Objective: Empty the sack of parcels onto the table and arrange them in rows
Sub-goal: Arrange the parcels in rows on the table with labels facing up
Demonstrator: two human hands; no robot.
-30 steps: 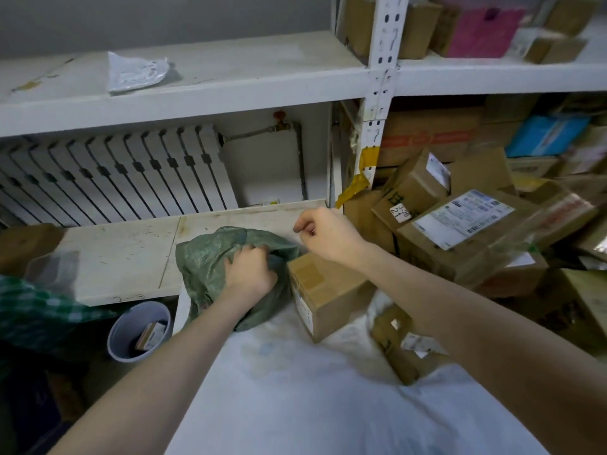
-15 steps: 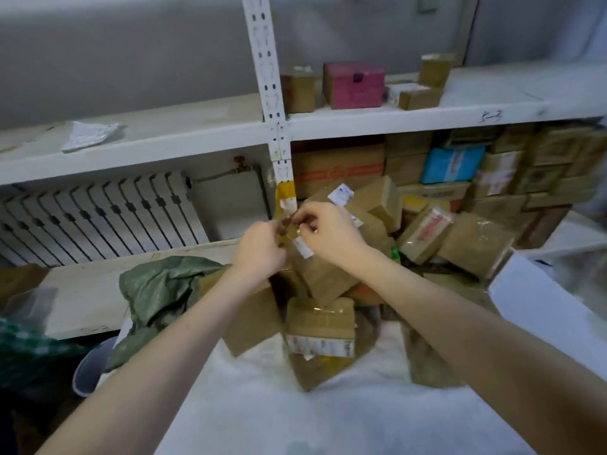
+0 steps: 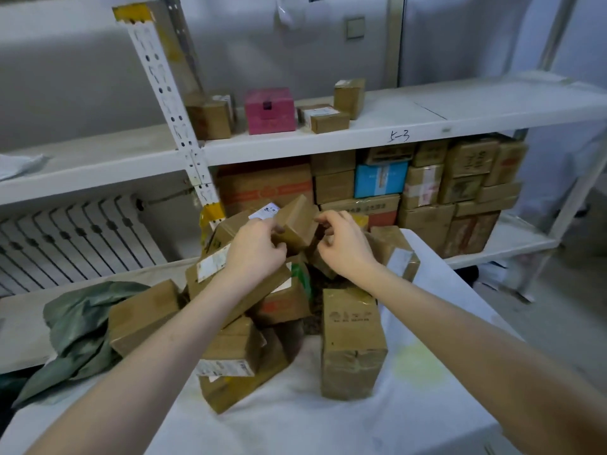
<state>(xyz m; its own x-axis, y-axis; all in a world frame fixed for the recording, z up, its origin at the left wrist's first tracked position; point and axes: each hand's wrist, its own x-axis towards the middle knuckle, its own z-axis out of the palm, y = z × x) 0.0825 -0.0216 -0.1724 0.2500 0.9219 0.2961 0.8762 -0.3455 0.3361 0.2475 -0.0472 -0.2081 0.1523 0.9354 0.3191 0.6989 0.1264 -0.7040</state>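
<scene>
Left hand (image 3: 256, 247) grips a small parcel (image 3: 295, 221) atop the pile (image 3: 249, 339) at the counter (image 3: 295, 421) far edge; right hand (image 3: 345, 247) curls beside it, grasp indeterminate.

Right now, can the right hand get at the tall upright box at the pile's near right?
Probably yes: the tall box stands uncovered at the edge of the pile, close to the right hand.

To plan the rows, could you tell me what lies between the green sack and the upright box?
The head view shows a jumbled heap of cardboard parcels filling that stretch.
</scene>
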